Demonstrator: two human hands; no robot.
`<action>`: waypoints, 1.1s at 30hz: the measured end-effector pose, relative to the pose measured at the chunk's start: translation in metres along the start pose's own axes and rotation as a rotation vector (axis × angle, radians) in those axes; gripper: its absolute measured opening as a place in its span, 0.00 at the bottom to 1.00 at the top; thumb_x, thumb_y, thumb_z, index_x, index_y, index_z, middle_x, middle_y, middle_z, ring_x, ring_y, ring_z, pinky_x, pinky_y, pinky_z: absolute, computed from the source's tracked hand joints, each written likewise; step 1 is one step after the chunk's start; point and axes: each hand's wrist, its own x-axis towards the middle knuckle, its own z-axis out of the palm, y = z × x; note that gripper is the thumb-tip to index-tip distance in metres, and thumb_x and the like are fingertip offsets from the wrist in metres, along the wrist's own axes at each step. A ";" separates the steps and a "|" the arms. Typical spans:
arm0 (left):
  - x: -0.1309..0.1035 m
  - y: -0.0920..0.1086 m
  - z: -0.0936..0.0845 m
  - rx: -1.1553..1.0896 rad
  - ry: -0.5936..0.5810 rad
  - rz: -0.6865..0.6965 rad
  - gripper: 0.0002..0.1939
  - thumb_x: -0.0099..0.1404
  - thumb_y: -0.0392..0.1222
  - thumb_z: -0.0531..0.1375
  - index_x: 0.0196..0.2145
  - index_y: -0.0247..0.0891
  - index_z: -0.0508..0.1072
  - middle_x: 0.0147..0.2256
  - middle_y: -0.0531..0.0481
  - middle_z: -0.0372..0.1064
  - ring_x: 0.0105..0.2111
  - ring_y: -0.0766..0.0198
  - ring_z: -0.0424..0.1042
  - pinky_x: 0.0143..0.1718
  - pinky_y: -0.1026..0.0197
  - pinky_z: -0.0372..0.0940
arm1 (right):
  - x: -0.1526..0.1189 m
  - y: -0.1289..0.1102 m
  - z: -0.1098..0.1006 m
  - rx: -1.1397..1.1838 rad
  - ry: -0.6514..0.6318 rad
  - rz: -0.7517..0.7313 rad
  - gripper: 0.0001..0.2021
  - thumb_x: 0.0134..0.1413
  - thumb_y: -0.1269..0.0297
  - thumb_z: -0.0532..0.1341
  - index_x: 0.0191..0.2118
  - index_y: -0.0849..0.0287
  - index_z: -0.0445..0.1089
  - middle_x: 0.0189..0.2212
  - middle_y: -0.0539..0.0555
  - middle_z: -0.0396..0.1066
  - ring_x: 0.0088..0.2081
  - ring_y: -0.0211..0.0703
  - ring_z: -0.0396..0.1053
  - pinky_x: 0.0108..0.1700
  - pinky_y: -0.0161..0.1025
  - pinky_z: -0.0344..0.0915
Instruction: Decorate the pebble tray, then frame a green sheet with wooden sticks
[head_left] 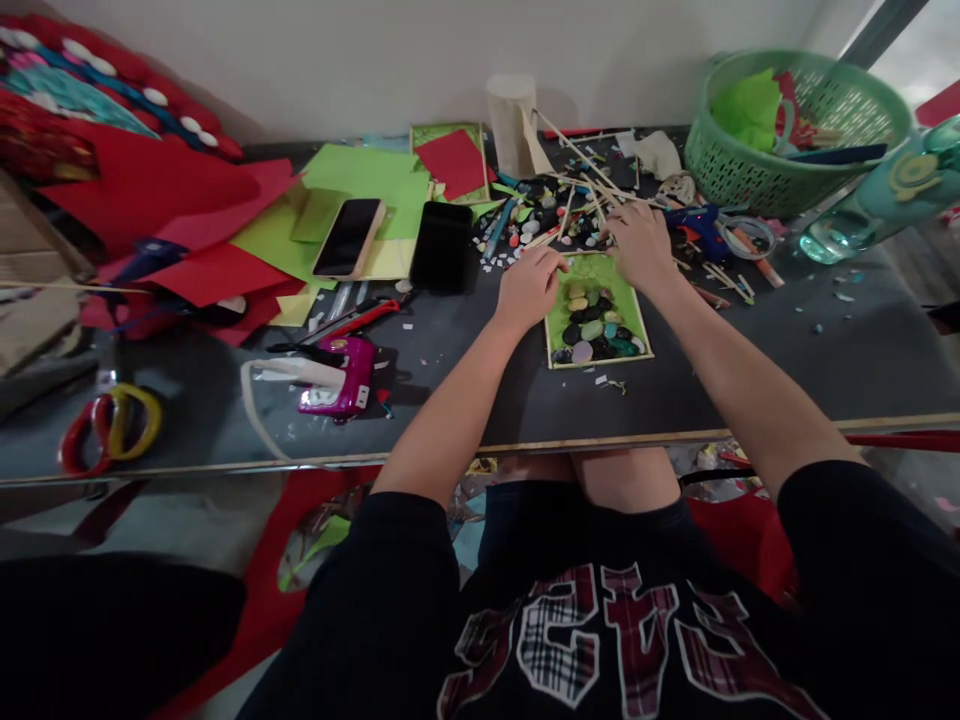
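Head view: left hand (529, 287) curled at the green panel (627, 302), right hand (639, 245) near sticks (573, 150); I can't tell either grip.

The pebbles (592, 329) look like smooth stone, some with a sheen, on a panel (628, 305) faced in green paper and edged with pale wood. The sticks (577, 152) are bare, matt wood. Red sheets (202, 190) and green sheets (364, 180) look like smooth, matt paper. The black phone (442, 245) has a glossy face. Basket (750, 170) and scissor handles (116, 428) are plastic; the bottle (862, 215) is shiny and see-through. The shirt (615, 545) is matt cloth.
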 end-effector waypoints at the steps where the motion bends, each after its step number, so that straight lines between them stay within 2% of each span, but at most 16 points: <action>1: 0.000 0.000 0.000 0.004 0.002 0.000 0.19 0.78 0.47 0.47 0.39 0.39 0.75 0.43 0.42 0.77 0.48 0.54 0.76 0.49 0.53 0.72 | -0.001 -0.002 -0.003 0.008 0.006 0.006 0.21 0.70 0.48 0.53 0.43 0.57 0.77 0.52 0.60 0.75 0.61 0.61 0.65 0.63 0.62 0.62; 4: 0.002 0.000 0.001 -0.019 -0.001 0.001 0.24 0.79 0.54 0.45 0.41 0.38 0.75 0.44 0.40 0.77 0.49 0.52 0.77 0.49 0.53 0.72 | -0.006 -0.009 -0.011 0.137 0.046 0.079 0.16 0.67 0.52 0.59 0.47 0.58 0.77 0.46 0.61 0.78 0.53 0.60 0.72 0.59 0.60 0.66; 6: 0.003 0.001 0.001 -0.071 -0.020 0.008 0.26 0.78 0.59 0.45 0.50 0.39 0.75 0.46 0.40 0.77 0.46 0.54 0.78 0.48 0.54 0.73 | -0.013 -0.014 -0.012 0.325 0.038 0.121 0.15 0.61 0.53 0.65 0.47 0.58 0.78 0.41 0.60 0.80 0.45 0.55 0.76 0.54 0.56 0.70; 8: 0.003 0.002 0.002 -0.140 -0.055 0.025 0.30 0.75 0.65 0.47 0.61 0.43 0.69 0.50 0.41 0.77 0.42 0.58 0.79 0.46 0.55 0.73 | -0.022 -0.018 -0.010 0.518 -0.003 0.149 0.15 0.54 0.55 0.71 0.43 0.58 0.81 0.35 0.58 0.80 0.38 0.52 0.77 0.48 0.51 0.73; 10: 0.004 0.004 0.004 -0.202 -0.085 0.063 0.32 0.74 0.67 0.47 0.64 0.47 0.67 0.53 0.42 0.77 0.43 0.58 0.79 0.47 0.56 0.73 | -0.033 -0.020 -0.007 0.670 -0.018 0.179 0.13 0.49 0.58 0.73 0.38 0.60 0.82 0.29 0.56 0.78 0.33 0.48 0.76 0.40 0.46 0.73; 13: 0.004 0.007 0.008 -0.250 -0.080 0.106 0.30 0.75 0.66 0.46 0.56 0.46 0.77 0.51 0.44 0.78 0.51 0.56 0.78 0.52 0.54 0.72 | -0.048 -0.023 -0.002 0.824 -0.008 0.185 0.09 0.50 0.58 0.71 0.32 0.59 0.83 0.21 0.51 0.75 0.25 0.41 0.71 0.32 0.40 0.68; 15: 0.004 0.009 0.009 -0.261 -0.055 0.094 0.29 0.74 0.65 0.48 0.50 0.44 0.80 0.48 0.44 0.80 0.51 0.57 0.79 0.53 0.53 0.72 | -0.054 -0.025 0.000 0.878 0.011 0.181 0.09 0.50 0.57 0.70 0.31 0.57 0.84 0.20 0.49 0.75 0.23 0.39 0.69 0.30 0.38 0.66; 19: 0.003 0.016 0.004 -0.297 0.005 0.031 0.26 0.73 0.64 0.53 0.48 0.42 0.80 0.46 0.44 0.80 0.46 0.58 0.80 0.47 0.55 0.74 | -0.057 -0.033 0.002 0.975 0.103 0.197 0.10 0.48 0.54 0.71 0.33 0.55 0.84 0.23 0.49 0.77 0.21 0.37 0.68 0.28 0.37 0.65; 23: 0.002 0.023 0.000 -0.322 0.030 -0.035 0.27 0.72 0.66 0.54 0.46 0.42 0.79 0.44 0.45 0.79 0.41 0.60 0.79 0.43 0.56 0.74 | -0.053 -0.033 0.005 1.077 0.197 0.266 0.20 0.55 0.43 0.66 0.35 0.57 0.83 0.27 0.52 0.78 0.21 0.35 0.66 0.25 0.36 0.65; 25: 0.002 0.025 0.001 -0.348 0.043 -0.051 0.27 0.72 0.67 0.53 0.45 0.42 0.78 0.44 0.45 0.79 0.40 0.60 0.78 0.43 0.56 0.74 | -0.051 -0.024 0.005 0.979 0.231 0.277 0.23 0.60 0.41 0.61 0.40 0.58 0.82 0.31 0.54 0.79 0.24 0.38 0.70 0.27 0.38 0.69; 26: 0.002 0.025 0.003 -0.366 0.055 -0.063 0.28 0.72 0.68 0.52 0.46 0.42 0.77 0.45 0.45 0.78 0.41 0.61 0.78 0.43 0.56 0.74 | -0.051 -0.018 0.004 0.865 0.247 0.265 0.23 0.63 0.43 0.59 0.44 0.57 0.81 0.34 0.56 0.80 0.27 0.41 0.73 0.32 0.40 0.72; 29: 0.000 0.024 0.011 -0.421 0.075 -0.109 0.28 0.73 0.68 0.50 0.48 0.43 0.75 0.47 0.45 0.77 0.43 0.61 0.78 0.44 0.57 0.75 | -0.052 0.001 -0.003 0.443 0.251 0.215 0.20 0.68 0.54 0.54 0.54 0.56 0.76 0.46 0.59 0.80 0.47 0.52 0.76 0.52 0.50 0.73; 31: -0.001 0.022 0.015 -0.439 0.066 -0.126 0.28 0.73 0.68 0.50 0.50 0.44 0.73 0.48 0.44 0.77 0.44 0.61 0.78 0.45 0.57 0.75 | -0.054 0.008 -0.008 0.259 0.239 0.206 0.18 0.68 0.60 0.53 0.54 0.55 0.76 0.52 0.60 0.77 0.56 0.57 0.72 0.60 0.56 0.68; 33: -0.001 0.019 0.017 -0.434 0.056 -0.137 0.26 0.74 0.67 0.50 0.51 0.44 0.72 0.49 0.43 0.76 0.46 0.60 0.78 0.47 0.55 0.75 | -0.056 0.010 -0.012 0.182 0.245 0.218 0.17 0.67 0.64 0.52 0.48 0.55 0.78 0.53 0.60 0.76 0.57 0.58 0.70 0.62 0.59 0.66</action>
